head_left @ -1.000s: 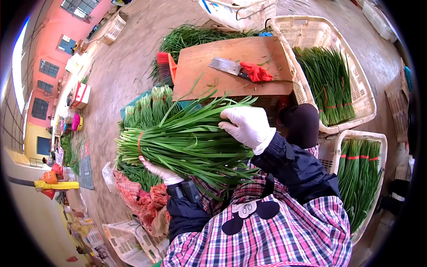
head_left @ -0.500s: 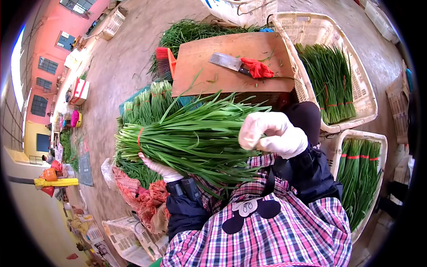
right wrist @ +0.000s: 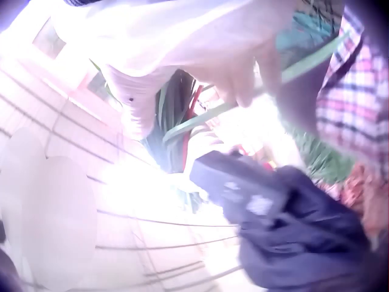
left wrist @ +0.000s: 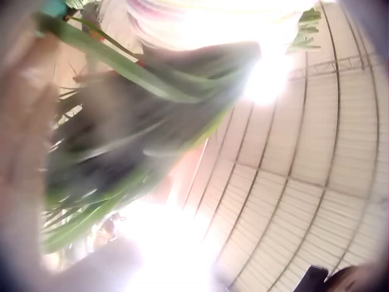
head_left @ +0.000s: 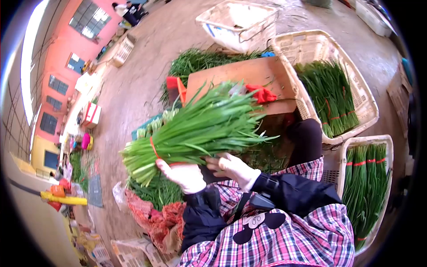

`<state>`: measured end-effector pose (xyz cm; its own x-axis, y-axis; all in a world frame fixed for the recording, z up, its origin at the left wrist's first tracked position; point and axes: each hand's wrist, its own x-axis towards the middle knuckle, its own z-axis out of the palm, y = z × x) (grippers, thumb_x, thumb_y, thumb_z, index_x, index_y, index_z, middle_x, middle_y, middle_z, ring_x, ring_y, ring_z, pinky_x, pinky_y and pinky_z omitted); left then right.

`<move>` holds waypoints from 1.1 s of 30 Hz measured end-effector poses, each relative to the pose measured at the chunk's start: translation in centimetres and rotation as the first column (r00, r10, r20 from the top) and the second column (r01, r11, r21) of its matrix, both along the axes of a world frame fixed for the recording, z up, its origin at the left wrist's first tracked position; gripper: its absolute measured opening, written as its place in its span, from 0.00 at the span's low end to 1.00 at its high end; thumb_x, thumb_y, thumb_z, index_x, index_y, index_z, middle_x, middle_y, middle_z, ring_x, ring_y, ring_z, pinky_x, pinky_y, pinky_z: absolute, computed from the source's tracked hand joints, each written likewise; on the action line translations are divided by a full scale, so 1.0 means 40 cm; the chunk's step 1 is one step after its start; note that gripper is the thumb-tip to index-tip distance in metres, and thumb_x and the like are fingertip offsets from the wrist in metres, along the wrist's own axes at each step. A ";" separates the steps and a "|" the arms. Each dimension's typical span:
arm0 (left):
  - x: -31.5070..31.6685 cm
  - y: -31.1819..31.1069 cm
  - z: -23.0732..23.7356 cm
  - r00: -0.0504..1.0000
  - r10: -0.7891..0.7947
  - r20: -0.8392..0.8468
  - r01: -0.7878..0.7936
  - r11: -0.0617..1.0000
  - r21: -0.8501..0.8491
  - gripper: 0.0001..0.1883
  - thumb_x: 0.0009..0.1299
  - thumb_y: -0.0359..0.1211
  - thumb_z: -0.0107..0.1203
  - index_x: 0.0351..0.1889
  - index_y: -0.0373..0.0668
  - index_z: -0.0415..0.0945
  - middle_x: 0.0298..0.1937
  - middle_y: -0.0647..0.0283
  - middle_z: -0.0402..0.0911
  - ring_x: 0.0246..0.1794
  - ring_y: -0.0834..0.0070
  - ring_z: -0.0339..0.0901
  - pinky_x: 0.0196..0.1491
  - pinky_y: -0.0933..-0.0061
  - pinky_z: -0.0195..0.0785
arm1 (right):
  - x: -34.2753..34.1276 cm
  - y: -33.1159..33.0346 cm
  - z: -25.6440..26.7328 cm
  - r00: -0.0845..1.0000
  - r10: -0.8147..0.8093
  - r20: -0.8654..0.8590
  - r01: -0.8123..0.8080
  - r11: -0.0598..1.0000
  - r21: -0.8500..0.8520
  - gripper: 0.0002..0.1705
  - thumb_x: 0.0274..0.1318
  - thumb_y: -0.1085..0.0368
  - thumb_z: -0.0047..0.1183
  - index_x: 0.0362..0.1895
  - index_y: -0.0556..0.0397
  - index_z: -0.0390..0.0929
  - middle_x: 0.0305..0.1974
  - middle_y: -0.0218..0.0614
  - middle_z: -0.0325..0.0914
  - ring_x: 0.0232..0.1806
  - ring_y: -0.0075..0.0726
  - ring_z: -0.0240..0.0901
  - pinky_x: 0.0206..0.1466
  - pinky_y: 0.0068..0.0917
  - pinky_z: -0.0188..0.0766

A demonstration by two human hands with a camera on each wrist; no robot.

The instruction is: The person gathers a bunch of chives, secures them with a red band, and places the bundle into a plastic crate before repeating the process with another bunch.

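A large bunch of garlic chives (head_left: 200, 122), tied with a red band (head_left: 154, 147) near its pale stem ends, is tilted up in front of me in the head view. My gloved left hand (head_left: 184, 177) grips it from below, thumb beside the band. My gloved right hand (head_left: 235, 169) is under the leaves, close to the left hand, its fingers loosely extended. In the right wrist view a single long leaf (right wrist: 209, 114) crosses at the right fingertips. The leaves (left wrist: 140, 128) blur across the left wrist view.
Behind the bunch is a wooden board (head_left: 240, 71) with a red cloth (head_left: 261, 93). Crates with banded chives (head_left: 331, 98) stand to the right, a white crate (head_left: 235, 24) beyond. Loose greens (head_left: 158, 191) and a reddish cloth (head_left: 155, 218) lie at left.
The bunch has tilted up, its leaf ends now overlapping the board and the knife. The right hand has moved left, under the leaves, beside the left hand. The head view has shifted.
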<state>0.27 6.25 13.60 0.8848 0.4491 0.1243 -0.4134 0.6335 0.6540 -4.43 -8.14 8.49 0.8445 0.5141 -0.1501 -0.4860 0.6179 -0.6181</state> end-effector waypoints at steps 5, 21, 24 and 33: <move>-0.097 0.076 -0.082 0.990 -0.138 -0.010 0.087 0.564 0.821 0.34 0.71 0.51 0.53 0.68 0.41 0.62 0.67 0.54 0.67 0.66 0.59 0.65 0.66 0.56 0.60 | 0.097 -0.049 0.141 0.951 -0.195 -0.242 0.267 0.911 0.315 0.41 0.62 0.33 0.46 0.72 0.40 0.55 0.69 0.33 0.63 0.68 0.41 0.59 0.68 0.56 0.56; 0.067 -0.022 -0.117 0.673 -0.672 -0.308 0.729 0.673 0.125 0.35 0.66 0.54 0.58 0.63 0.41 0.69 0.62 0.61 0.74 0.63 0.64 0.70 0.67 0.57 0.61 | 0.219 -0.146 -0.030 0.936 -0.314 0.158 0.302 0.948 0.096 0.49 0.41 0.73 0.56 0.73 0.51 0.55 0.60 0.34 0.71 0.60 0.34 0.69 0.64 0.34 0.65; 0.104 -0.049 -0.143 0.698 -0.670 -0.254 0.698 0.715 0.030 0.27 0.67 0.43 0.58 0.60 0.38 0.71 0.56 0.59 0.79 0.54 0.64 0.77 0.60 0.59 0.70 | 0.234 -0.174 -0.017 0.936 -0.266 0.232 0.271 0.962 0.011 0.53 0.40 0.77 0.54 0.75 0.51 0.50 0.67 0.34 0.63 0.68 0.33 0.59 0.71 0.35 0.55; 0.157 -0.154 -0.185 0.900 -0.243 -0.362 0.361 0.881 0.305 0.27 0.63 0.35 0.64 0.59 0.35 0.72 0.54 0.60 0.79 0.50 0.72 0.77 0.56 0.69 0.69 | 0.293 -0.109 -0.071 0.722 -0.511 0.466 0.602 0.796 -0.060 0.76 0.33 0.59 0.78 0.77 0.58 0.32 0.78 0.45 0.33 0.79 0.41 0.29 0.78 0.34 0.32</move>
<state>6.56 0.09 6.21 0.9888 0.1300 -0.0735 0.0165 0.3940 0.9190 7.30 -12.50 5.66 0.9705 -0.0703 0.2306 0.2314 0.5401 -0.8092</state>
